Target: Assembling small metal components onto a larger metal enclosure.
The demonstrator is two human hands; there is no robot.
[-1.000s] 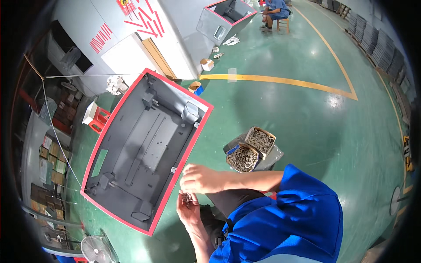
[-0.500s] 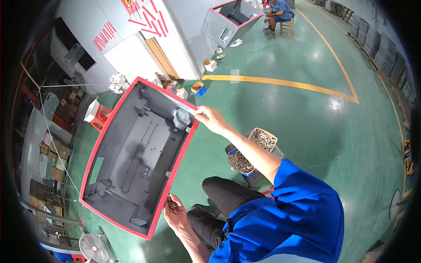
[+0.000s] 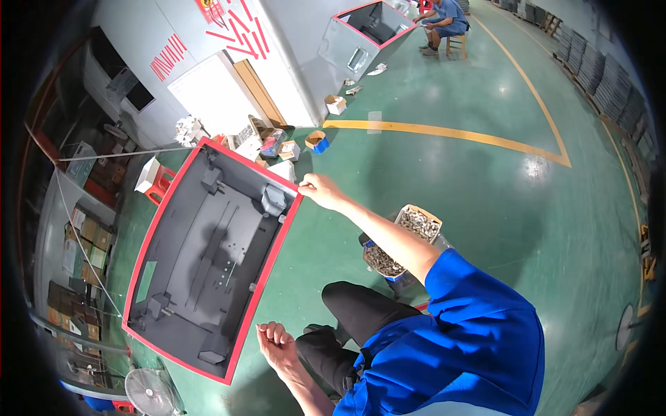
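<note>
My right hand point(image 3: 320, 188) reaches out at arm's length to the far right corner of the grey, red-rimmed cabinet shell point(image 3: 208, 256), fingers pinched together at the rim; they touch it, but whether they clamp the edge or some small part I cannot make out. My left hand point(image 3: 276, 341) sits just off the shell's near right edge, palm up, fingers curled loosely inward and apart from the rim; anything lying in the palm is too small to tell.

The shell lies open side up on the green floor point(image 3: 485, 208), and brackets and raised blocks show inside. Its near left corner fades into the dark border of the view.

Right of the shell, partly hidden behind my right forearm and blue sleeve point(image 3: 472, 333), stand two open boxes of small metal parts point(image 3: 416, 223); the nearer one is mostly covered. Beyond the shell's far edge, small cartons point(image 3: 318, 141) and scraps lie against a grey wall. Further beyond, a second red-rimmed shell point(image 3: 364, 38) stands beside a seated person point(image 3: 440, 17), cut off by the top edge. Below the shell's near corner, a fan point(image 3: 149, 394) is cropped by the border.
</note>
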